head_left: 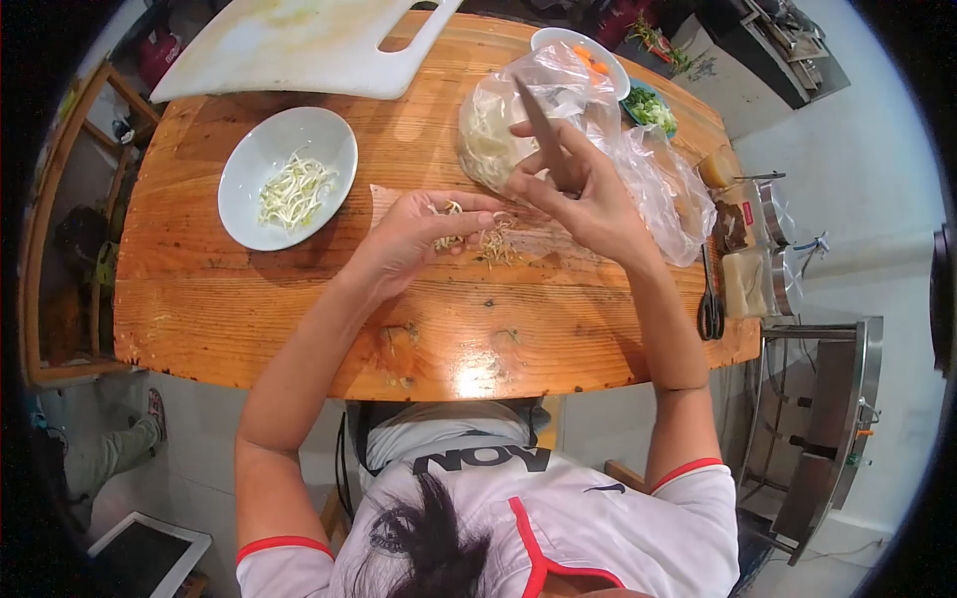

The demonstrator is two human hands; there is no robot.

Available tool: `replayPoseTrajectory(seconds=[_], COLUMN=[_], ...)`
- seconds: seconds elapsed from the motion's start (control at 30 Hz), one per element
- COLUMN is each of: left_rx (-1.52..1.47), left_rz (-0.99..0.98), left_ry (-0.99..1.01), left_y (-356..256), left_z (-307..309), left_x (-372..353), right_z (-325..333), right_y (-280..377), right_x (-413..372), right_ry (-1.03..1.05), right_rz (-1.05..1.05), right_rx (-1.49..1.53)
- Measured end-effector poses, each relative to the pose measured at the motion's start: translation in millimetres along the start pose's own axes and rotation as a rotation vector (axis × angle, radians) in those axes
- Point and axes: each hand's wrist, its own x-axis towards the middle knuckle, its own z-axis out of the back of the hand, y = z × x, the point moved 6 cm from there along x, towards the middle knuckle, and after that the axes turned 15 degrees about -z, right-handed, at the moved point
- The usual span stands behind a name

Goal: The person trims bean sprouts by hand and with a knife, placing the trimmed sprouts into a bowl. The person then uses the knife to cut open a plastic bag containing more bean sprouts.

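My left hand (414,234) is closed around a few bean sprouts (451,211), low over the wooden table. My right hand (588,194) grips a knife (541,125), its blade tilted up and to the left; the handle is mostly hidden by the fingers. Between the hands, a small heap of thin brownish sprout bits (496,244) lies on the table. Behind them sits a clear plastic bag (488,125) full of bean sprouts. To the left, a white bowl (239,204) contains a loose pile of pale bean sprouts (296,189).
A white cutting board (289,50) covers the table's far left. At the far right are a bowl with orange pieces (590,60) and a plate of chopped greens (648,108). Black-handled scissors (710,309) and jars (743,279) line the right edge of the table (249,329).
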Motion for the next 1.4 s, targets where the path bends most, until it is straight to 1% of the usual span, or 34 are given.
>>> replayPoseTrajectory(seconds=[0.1, 0.13, 0.2, 0.23, 0.27, 0.3, 0.37, 0.47, 0.5, 0.6, 0.7, 0.77, 0.87, 0.97, 1.07, 1.17, 1.27, 1.4], left_rx=[-0.054, -0.069, -0.1, -0.103, -0.101, -0.098, -0.095, -0.083, -0.078, -0.06, -0.079, -0.09, -0.096, -0.087, -0.089, -0.079, -0.076, -0.063], left_rz=[-0.015, -0.009, -0.007, 0.008, 0.025, 0.056, 0.053, 0.072, 0.084, 0.068, 0.05, 0.065, 0.053, 0.049, 0.068, 0.05, 0.057, 0.078], left_ry=[-0.088, -0.077, -0.062, -0.092, -0.127, -0.159, -0.213, -0.267, -0.284, -0.193, -0.166, -0.191, -0.171, -0.155, -0.169, -0.169, -0.126, -0.114], left_y=[-1, 1, 6, 7, 7, 9, 8, 8, 9, 12, 12, 12, 13, 17, 20, 20, 20, 21], left_z=[2, 1, 3, 3, 3, 3, 3, -1, -1, -2, -2, -3, -2, 2, 5, 1, -1, -5], left_x=[0, 0, 1, 1, 0, -3, -6, -7, -8, -8, -8, -9, -8, -7, -7, -6, -6, -6], right_z=[7, 6, -3, -8, -8, -10, -9, -14, -16, -18, -18, -18, -16, -15, -14, -17, -16, -17], right_y=[-7, -14, -20, -22, -21, -22, -20, -23, -24, -26, -29, -29, -29, -29, -30, -38, -39, -44], right_x=[-14, -19, -27, -31, -34, -36, -41, -44, -44, -43, -42, -42, -44, -46, -49, -48, -49, -48], right_ry=[-0.023, 0.01, -0.048, -0.07, -0.136, -0.124, -0.108, -0.035, -0.042, -0.053, -0.055, -0.073, -0.036, -0.065, -0.136, -0.182, -0.142, -0.157], right_rz=[-0.242, -0.321, -0.149, -0.061, 0.01, 0.008, -0.002, -0.056, -0.036, 0.001, 0.005, 0.031, -0.083, -0.047, 0.035, 0.101, 0.035, 0.061], right_rx=[0.006, -0.051, -0.06, -0.061, -0.126, -0.146, -0.184, -0.143, -0.129, -0.104, -0.104, -0.098, -0.124, -0.144, -0.174, -0.122, -0.147, -0.205])
